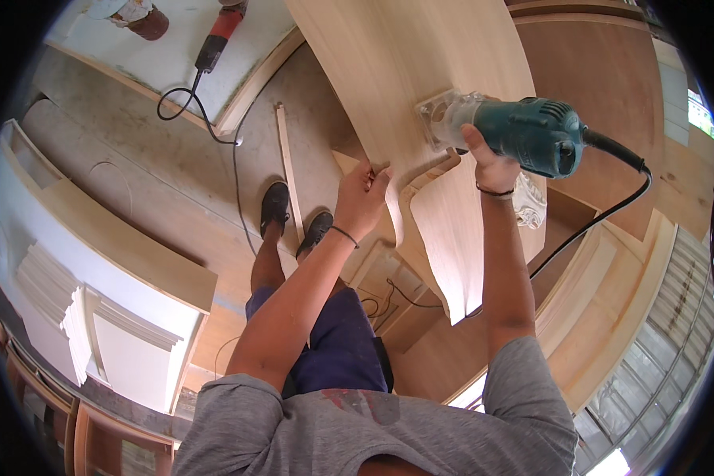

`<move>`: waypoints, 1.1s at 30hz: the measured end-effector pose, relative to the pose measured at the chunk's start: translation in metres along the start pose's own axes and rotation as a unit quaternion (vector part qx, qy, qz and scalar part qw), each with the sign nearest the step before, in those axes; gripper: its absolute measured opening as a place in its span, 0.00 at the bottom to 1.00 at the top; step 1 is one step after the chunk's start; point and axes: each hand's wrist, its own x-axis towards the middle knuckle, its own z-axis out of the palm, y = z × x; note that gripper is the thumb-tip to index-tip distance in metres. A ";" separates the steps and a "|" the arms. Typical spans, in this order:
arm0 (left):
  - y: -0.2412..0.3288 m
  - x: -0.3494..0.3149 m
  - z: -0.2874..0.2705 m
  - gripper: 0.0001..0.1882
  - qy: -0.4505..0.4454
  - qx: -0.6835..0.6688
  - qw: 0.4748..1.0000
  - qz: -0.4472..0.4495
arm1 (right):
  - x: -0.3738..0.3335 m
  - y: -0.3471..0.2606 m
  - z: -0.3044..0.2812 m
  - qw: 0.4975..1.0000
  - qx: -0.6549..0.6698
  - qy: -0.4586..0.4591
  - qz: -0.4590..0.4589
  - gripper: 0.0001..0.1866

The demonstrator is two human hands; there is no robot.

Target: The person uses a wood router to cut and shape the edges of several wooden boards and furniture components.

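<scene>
My right hand (493, 165) is wrapped around a teal trim router (531, 131) with a clear base (444, 119). The router lies on its side over a pale wooden panel (420, 47), its base standing against the panel's face. At the panel's near left edge, the fingers of my left hand (360, 198) are pinched together. Whatever is between them is too small to make out. Below the panel's curved near end sits a second pale board (452, 230) with a wavy edge. A black cord (611, 210) trails from the router toward me.
A red and black power tool (220, 40) and a brownish container (147, 22) rest on a white-topped board at upper left. A thin wooden strip (288, 166) lies by my shoes. White panels (95, 317) stand at left; brown boards (595, 95) lie at right.
</scene>
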 end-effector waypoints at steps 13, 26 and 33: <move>-0.004 0.003 0.001 0.10 0.015 0.004 0.999 0.043 | -0.008 -0.006 0.006 1.000 -0.007 0.001 0.024 0.30; -0.038 0.006 0.006 0.08 0.006 0.031 0.999 -0.010 | -0.019 -0.034 0.001 0.999 0.035 -0.014 0.034 0.34; -0.029 0.026 -0.016 0.08 -0.025 0.024 0.999 0.022 | -0.053 -0.061 -0.058 0.995 0.051 0.090 -0.003 0.42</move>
